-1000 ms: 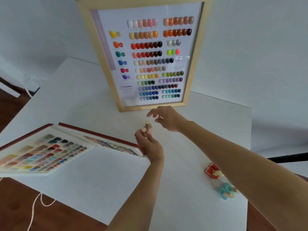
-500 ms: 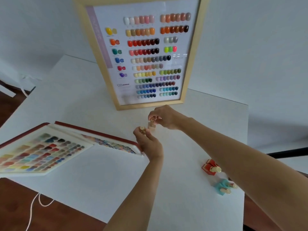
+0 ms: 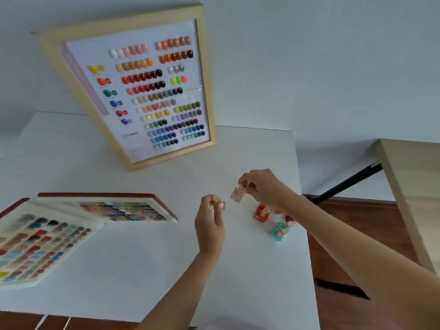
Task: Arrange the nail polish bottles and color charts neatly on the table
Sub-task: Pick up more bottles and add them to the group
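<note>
Both hands grip small bottles above the white table [image 3: 142, 258]: left hand [image 3: 210, 228] pinching a gold-capped bottle [image 3: 217, 203], right hand [image 3: 262, 186] a pink bottle [image 3: 237, 195].

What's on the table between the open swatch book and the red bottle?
In the head view, only the left hand with a small bottle; the table there is bare.

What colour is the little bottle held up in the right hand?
Pale pink with a gold cap, seen in the head view: the pink bottle in the right hand.
</note>
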`<act>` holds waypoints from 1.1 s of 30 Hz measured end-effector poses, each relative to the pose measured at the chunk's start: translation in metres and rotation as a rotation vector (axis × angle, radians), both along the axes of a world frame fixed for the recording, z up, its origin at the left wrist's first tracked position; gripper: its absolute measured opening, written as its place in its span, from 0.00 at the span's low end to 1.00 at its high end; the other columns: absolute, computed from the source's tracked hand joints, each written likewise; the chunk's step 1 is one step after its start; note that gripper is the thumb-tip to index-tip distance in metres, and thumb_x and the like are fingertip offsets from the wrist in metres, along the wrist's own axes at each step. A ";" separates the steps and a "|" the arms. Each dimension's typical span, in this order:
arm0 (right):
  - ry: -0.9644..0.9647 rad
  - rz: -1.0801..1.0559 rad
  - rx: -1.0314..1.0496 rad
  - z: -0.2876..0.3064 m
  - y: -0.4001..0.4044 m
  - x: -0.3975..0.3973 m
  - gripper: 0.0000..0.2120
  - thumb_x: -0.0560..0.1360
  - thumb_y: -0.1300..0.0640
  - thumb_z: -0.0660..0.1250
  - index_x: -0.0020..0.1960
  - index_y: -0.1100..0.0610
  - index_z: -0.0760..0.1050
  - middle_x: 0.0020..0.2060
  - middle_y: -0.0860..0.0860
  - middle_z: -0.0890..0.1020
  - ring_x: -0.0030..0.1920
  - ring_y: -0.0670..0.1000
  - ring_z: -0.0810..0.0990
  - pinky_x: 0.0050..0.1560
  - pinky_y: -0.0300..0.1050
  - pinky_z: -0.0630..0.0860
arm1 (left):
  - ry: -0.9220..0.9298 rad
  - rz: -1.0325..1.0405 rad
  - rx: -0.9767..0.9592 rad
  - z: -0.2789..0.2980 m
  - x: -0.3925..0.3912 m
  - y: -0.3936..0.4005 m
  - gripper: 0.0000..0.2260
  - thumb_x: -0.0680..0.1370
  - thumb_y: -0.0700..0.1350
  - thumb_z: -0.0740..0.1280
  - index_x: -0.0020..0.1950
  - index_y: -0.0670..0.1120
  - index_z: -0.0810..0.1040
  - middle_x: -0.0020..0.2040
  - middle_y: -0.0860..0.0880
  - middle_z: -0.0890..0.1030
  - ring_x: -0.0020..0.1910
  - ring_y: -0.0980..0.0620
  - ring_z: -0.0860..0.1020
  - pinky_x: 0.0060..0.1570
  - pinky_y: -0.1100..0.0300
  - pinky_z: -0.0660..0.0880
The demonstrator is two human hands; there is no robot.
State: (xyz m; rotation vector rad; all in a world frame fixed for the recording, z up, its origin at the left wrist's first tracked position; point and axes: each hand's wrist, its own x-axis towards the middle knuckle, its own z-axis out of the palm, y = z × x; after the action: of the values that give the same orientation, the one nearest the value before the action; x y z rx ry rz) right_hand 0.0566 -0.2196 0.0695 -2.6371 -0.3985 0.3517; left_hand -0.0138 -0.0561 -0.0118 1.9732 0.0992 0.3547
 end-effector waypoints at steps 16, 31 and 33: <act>-0.015 -0.301 -0.130 -0.032 -0.012 -0.111 0.09 0.75 0.67 0.62 0.50 0.57 0.78 0.40 0.53 0.80 0.37 0.51 0.76 0.32 0.41 0.70 | 0.055 -0.506 0.208 -0.007 -0.037 -0.021 0.04 0.75 0.36 0.68 0.48 0.42 0.77 0.43 0.49 0.79 0.41 0.53 0.77 0.43 0.58 0.79; -0.107 -0.209 -0.155 -0.041 -0.015 -0.110 0.08 0.76 0.63 0.63 0.51 0.55 0.78 0.43 0.51 0.82 0.44 0.52 0.76 0.48 0.40 0.67 | 0.112 -0.495 0.273 -0.007 -0.041 -0.026 0.08 0.74 0.39 0.71 0.52 0.44 0.79 0.46 0.49 0.83 0.43 0.56 0.79 0.45 0.69 0.76; -0.104 -0.205 -0.145 -0.039 -0.015 -0.111 0.07 0.77 0.62 0.63 0.51 0.55 0.78 0.44 0.51 0.82 0.44 0.52 0.76 0.48 0.40 0.66 | 0.119 -0.486 0.273 -0.006 -0.041 -0.026 0.08 0.74 0.40 0.71 0.53 0.44 0.79 0.47 0.49 0.83 0.44 0.55 0.80 0.46 0.67 0.77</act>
State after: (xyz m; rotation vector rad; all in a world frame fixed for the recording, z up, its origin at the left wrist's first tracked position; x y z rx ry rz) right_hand -0.0539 -0.2344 0.0307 -2.8149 -0.1365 0.1844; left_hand -0.0548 -0.0822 -0.0182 2.2055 -0.3667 -0.0717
